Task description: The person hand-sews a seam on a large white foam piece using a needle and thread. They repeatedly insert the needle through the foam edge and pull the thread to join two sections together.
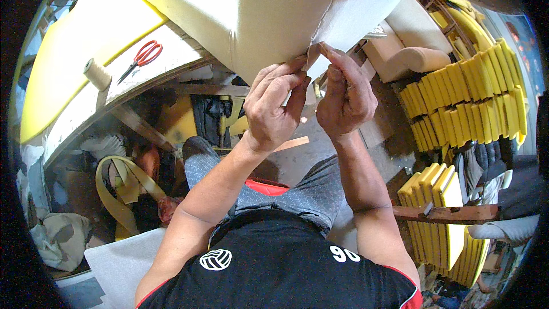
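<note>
Pinching the loose edge of cream fabric (366, 17) on an upholstered cushion (257, 17) overhead: left hand (274, 109) and right hand (343, 97), both curled tight on it, nearly touching. Smooth cloth over soft foam, seam right above. Cramped underneath, knees close. Farther off, red scissors (143, 57) and thread spool (97, 74) on the workbench (171, 51), yellow foam slabs (469, 97) stacked right.

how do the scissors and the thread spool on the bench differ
The scissors lie flat; the thread spool stands up on its end. The scissors have red handles and dark blades; the spool is cream all over. The scissors are long and thin; the spool is a stubby cylinder. Both rest on the white bench, apart from each other and far from either hand.
</note>
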`<state>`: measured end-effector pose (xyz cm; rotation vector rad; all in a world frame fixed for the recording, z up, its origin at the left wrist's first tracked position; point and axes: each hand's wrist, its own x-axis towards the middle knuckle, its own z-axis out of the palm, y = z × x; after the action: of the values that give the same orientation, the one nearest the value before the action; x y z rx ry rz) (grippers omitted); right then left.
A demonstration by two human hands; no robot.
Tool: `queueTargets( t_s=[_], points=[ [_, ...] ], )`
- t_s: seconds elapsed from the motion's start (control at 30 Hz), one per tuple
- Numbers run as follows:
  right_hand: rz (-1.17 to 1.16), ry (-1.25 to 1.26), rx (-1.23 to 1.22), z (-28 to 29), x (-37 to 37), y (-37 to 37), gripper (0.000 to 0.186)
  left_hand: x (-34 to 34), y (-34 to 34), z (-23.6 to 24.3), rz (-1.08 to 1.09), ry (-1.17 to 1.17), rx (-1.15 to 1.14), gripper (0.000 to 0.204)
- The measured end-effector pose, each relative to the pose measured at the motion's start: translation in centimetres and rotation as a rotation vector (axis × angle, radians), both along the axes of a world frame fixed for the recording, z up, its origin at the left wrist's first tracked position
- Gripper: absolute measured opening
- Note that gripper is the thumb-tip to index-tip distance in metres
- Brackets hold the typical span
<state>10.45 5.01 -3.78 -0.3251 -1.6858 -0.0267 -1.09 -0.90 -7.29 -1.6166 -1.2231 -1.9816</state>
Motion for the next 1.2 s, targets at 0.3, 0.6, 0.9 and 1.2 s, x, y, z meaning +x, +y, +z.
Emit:
queueTargets(
  t_s=[0.3,0.6,0.9,1.2],
  points=[
    [-0.060,-0.112,-0.084,2.3,0.8,-0.6,0.013,0.0,-0.4,0.2,-0.009,-0.009,-0.022,0.014],
    [0.053,-0.217,-0.246,4.3,2.3,0.5,0.011,0.9,-1.2,0.0,-0.086,-0.239,-0.083,0.012],
    [0.048,-0.392,-0.226,6.2,2.8,1.0,0.012,1.1,-0.7,-0.6,-0.242,-0.445,-0.114,0.012],
    [0.132,-0.259,-0.257,4.3,2.8,1.2,0.014,0.6,-0.6,0.8,-0.083,-0.141,-0.015,0.030]
  ],
)
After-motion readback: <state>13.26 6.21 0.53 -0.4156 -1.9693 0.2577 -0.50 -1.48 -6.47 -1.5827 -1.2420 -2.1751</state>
